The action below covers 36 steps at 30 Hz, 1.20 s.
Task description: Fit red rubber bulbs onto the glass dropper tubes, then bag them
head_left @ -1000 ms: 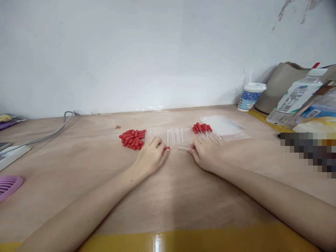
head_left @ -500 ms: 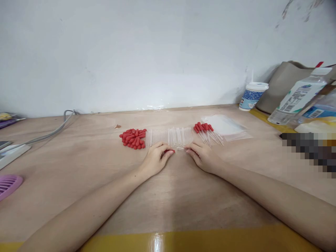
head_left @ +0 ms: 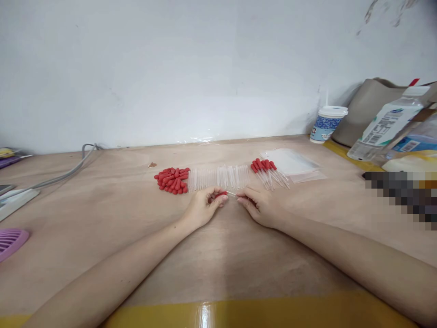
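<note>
My left hand (head_left: 205,205) pinches a red rubber bulb (head_left: 221,194), its open end facing right. In my right hand (head_left: 257,205) is a thin clear glass dropper tube (head_left: 231,193), whose left end meets the mouth of the bulb. How far the tube sits inside cannot be made out. Behind my hands lies a row of clear tubes (head_left: 218,176). A heap of red bulbs (head_left: 172,180) is at the row's left. To its right, several droppers (head_left: 265,169) made of a red bulb on a tube lie side by side.
Clear plastic bags (head_left: 293,163) lie behind the droppers. At the back right stand a paper cup (head_left: 327,125), a grey bag (head_left: 355,109) and a leaning plastic bottle (head_left: 387,125). A grey cable (head_left: 68,171) and a pink slotted object (head_left: 12,241) are at the left.
My hands have come closer together. The tube in my right hand has moved left to the red bulb's mouth, closing the gap between them.
</note>
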Each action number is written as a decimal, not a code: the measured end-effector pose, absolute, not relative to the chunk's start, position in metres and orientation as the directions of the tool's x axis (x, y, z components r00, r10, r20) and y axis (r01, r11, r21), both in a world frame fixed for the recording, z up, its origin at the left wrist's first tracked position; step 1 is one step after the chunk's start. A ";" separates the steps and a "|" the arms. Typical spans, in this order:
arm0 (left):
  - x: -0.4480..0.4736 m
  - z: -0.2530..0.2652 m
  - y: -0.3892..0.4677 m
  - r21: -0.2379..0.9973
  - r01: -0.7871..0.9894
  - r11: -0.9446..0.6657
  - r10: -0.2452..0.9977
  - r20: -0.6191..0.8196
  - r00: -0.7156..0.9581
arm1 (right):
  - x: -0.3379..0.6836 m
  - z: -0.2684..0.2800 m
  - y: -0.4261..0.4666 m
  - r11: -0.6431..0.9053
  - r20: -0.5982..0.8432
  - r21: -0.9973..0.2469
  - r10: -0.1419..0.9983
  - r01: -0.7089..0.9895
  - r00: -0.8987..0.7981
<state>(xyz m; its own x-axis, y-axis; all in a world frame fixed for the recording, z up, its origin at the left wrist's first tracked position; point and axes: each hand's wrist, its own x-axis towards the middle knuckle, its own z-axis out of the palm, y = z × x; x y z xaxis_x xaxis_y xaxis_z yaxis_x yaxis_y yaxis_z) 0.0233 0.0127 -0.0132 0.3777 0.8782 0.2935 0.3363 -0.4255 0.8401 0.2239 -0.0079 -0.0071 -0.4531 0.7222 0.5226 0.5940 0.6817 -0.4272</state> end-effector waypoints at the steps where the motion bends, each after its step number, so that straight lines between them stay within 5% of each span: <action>1: 0.023 -0.014 0.013 0.844 0.329 -0.423 0.878 0.294 0.377 | 0.224 -0.007 -0.007 0.689 0.523 -0.440 0.718 0.576 -0.460; 10: 0.020 -0.009 0.008 0.786 0.369 -0.496 0.834 0.313 0.455 | 0.234 -0.010 0.010 0.761 0.506 -0.456 0.648 0.461 -0.570; 18: 0.022 -0.003 0.006 0.711 0.465 -0.528 0.830 0.316 0.460 | 0.235 -0.011 0.009 0.771 0.556 -0.073 0.558 0.633 -0.616; 25: 0.018 0.002 0.008 0.736 0.460 -0.498 0.853 0.319 0.413 | 0.237 -0.008 0.008 0.792 0.585 -0.185 0.565 0.582 -0.582; 36: 0.018 -0.005 0.008 0.719 0.455 -0.526 0.833 0.328 0.446 | 0.235 -0.018 0.012 0.844 0.656 -0.126 0.464 0.521 -0.594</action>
